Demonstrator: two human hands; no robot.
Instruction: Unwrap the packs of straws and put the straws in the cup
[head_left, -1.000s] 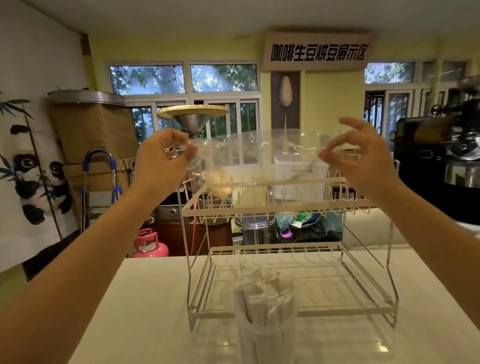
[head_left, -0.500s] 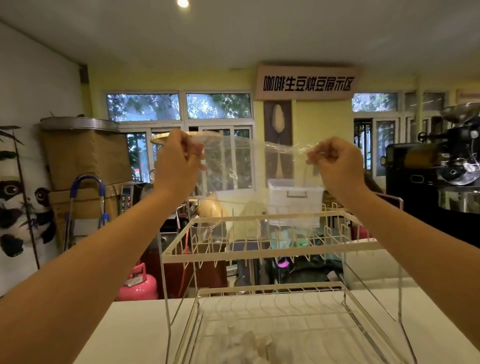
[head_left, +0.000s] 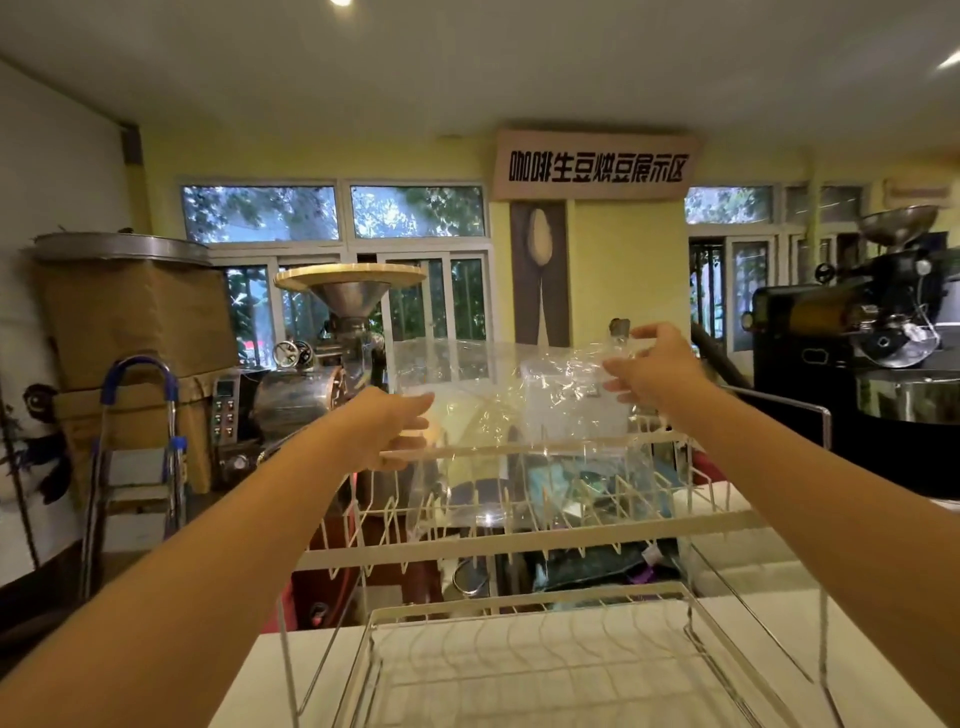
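A clear, empty plastic wrapper (head_left: 498, 395) is stretched between my two hands over the top tier of a white wire rack (head_left: 519, 543). My left hand (head_left: 389, 426) grips the wrapper's lower left edge, level with the rack's back rail. At the crumpled upper right corner, my right hand (head_left: 649, 369) pinches the wrapper a little higher. The wrapper's lower part hangs down into the top tier. The cup and the straws are out of view.
The rack stands on a white counter (head_left: 249, 691), with its lower tier (head_left: 530, 649) below my arms. Behind the counter are a metal funnel machine (head_left: 353, 296), a black roaster (head_left: 841, 322) on the right, and a step ladder (head_left: 135, 457) on the left.
The view has tilted up, so the cup of straws has left the frame. Both hands have lowered the wrapper from window height onto the rack's top tier, the left hand dropping furthest.
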